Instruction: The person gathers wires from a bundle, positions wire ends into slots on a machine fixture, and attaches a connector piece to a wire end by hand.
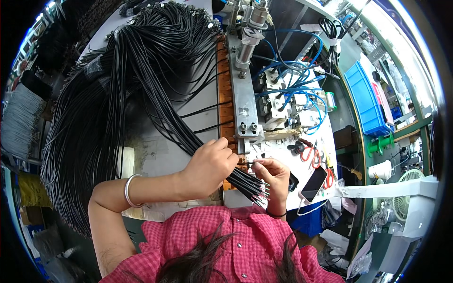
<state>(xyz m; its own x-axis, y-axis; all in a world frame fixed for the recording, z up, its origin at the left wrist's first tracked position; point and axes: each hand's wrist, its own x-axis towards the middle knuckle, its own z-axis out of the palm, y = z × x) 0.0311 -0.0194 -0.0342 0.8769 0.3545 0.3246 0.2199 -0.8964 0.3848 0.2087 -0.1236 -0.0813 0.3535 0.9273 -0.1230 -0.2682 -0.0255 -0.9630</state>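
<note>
While the left hand [211, 162] grips a bundle of black cables [243, 183] at the centre of the frame, the right hand [275, 177] pinches a thin black piece [247, 163] just beside it, orange strip [227, 113] above, blue tubes [297, 88] at upper right.

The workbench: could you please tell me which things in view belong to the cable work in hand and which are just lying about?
Seemingly in use: black cables, held in the left hand; orange strip, close to the right hand; metal bar beside the strip.

Seemingly lying about: phone; blue bin; green spool.
</note>
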